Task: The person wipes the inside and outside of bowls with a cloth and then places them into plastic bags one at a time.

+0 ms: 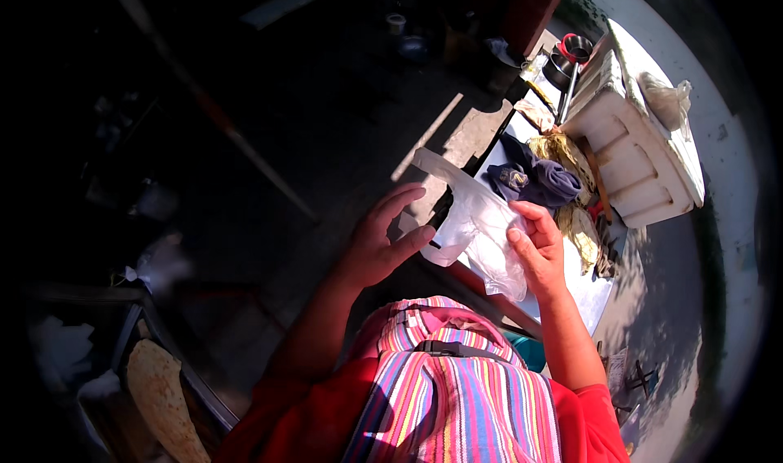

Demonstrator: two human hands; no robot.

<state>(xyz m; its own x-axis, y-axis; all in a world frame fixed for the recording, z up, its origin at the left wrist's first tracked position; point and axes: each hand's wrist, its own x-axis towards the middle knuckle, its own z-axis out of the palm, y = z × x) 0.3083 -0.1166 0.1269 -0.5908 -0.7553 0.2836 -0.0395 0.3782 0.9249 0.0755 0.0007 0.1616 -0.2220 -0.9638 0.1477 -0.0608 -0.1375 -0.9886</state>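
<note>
Between my hands hangs a white translucent plastic carrier bag (480,218), its handle loop pointing up to the left. My right hand (538,249) pinches the bag's right side between thumb and fingers. My left hand (388,237) is spread just left of the bag, thumb and fingers apart, with nothing in it. Behind the bag, a dark blue cloth (541,179) lies bunched on the white-topped table (590,295). Beside it lie crumpled yellow patterned cloths (578,234).
A white foam box (633,157) with a tied plastic bag (667,102) on its lid stands at the right. Black pans (576,48) sit at the table's far end. At lower left, a long flatbread (160,389) lies in a glass-sided case (202,383). The left side is dark.
</note>
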